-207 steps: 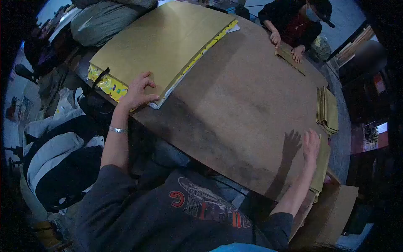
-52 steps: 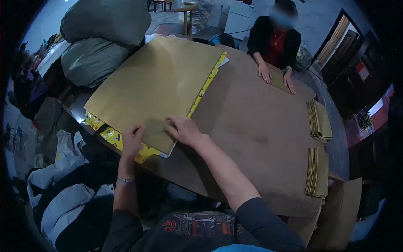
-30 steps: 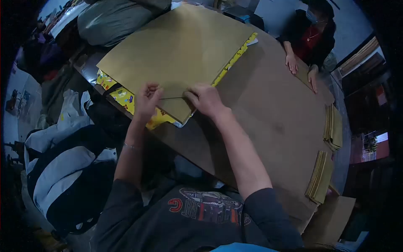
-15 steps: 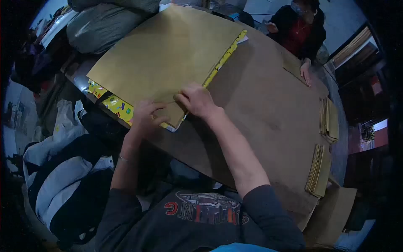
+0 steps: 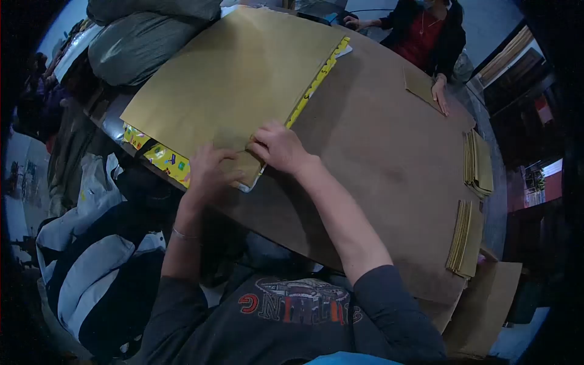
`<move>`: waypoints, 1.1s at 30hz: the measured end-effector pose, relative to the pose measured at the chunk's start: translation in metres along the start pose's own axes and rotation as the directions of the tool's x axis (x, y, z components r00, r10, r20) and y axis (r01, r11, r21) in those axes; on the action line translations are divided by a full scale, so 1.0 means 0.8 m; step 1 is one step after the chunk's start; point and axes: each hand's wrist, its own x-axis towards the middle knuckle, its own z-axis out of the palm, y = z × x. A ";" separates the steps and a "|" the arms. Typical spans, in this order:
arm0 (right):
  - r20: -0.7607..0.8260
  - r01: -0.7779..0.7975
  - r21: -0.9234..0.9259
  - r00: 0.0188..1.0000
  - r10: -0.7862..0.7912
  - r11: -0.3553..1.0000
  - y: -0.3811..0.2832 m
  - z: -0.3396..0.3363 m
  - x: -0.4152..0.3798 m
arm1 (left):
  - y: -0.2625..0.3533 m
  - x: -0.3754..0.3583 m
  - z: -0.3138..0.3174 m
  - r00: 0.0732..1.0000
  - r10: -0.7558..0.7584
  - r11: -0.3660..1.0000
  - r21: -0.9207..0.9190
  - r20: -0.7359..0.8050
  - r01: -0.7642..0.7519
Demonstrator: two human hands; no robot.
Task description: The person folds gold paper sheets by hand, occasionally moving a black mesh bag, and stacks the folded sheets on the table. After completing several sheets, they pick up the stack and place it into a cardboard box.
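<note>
While the left hand (image 5: 207, 172) lies flat on the stack's corner, the right hand (image 5: 277, 146) pinches the top gold sheet (image 5: 234, 85), best peeled slowly so one sheet lifts.

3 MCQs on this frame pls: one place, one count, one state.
1. Where do both hands rest?
A. on the near corner of the gold sheet stack
B. on the folded piles
C. on the grey sacks

2. How many folded piles lie at the table's right edge?
A. one
B. two
C. four

3. How does the top gold sheet lie?
A. rolled up
B. crumpled
C. flat

Answers: 1 A, the left hand and right hand press the corner of the gold sheet stack. 2 B, one pile and another pile. 3 C, it lies flat on the stack.
</note>
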 end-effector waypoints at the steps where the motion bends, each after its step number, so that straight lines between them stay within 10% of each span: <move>1: 0.001 -0.001 0.001 1.000 0.001 1.000 0.001 0.002 -0.001 | 0.000 -0.001 0.000 1.000 -0.001 1.000 0.000 0.002 0.001; 33: 0.118 -0.137 0.083 0.985 0.127 0.987 0.013 -0.002 0.001 | -0.005 0.030 -0.015 0.973 -0.183 0.961 -0.181 0.143 0.208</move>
